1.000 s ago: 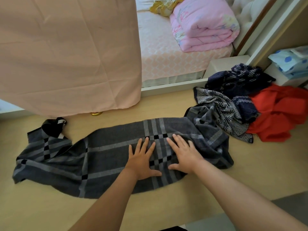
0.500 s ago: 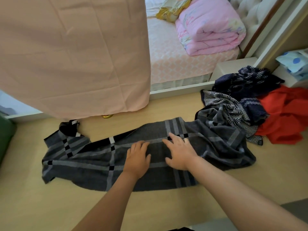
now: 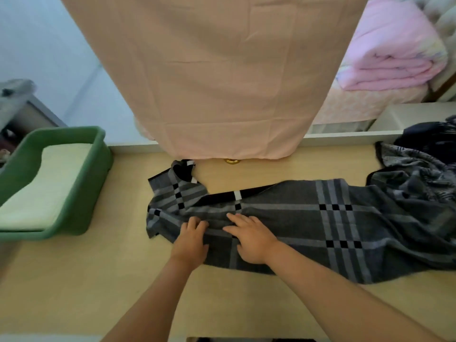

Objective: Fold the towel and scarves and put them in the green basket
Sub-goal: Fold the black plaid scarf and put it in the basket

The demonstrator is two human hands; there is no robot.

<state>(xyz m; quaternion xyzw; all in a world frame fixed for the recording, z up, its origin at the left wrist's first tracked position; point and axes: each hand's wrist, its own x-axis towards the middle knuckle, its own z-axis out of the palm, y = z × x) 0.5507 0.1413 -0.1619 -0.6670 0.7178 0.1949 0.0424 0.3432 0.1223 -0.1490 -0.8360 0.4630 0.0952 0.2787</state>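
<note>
Scarf point(image 3: 296, 230), grey plaid, spread on tabletop point(image 3: 74, 280). Right hand point(image 3: 251, 239) flat on it, fingers straight; left hand point(image 3: 191, 239) bent-fingered on it, grip unclear. Green basket point(image 3: 88, 188) at left, folded towel point(image 3: 49, 183) inside.

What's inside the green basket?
A folded pale towel lies inside the green basket. Anything beneath it is covered, and the basket's left end is out of view.

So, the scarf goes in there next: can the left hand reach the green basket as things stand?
Probably yes. The left hand rests on the plaid scarf near its left end; only bare wooden surface lies between it and the green basket, whose open top holds a folded pale towel.
</note>
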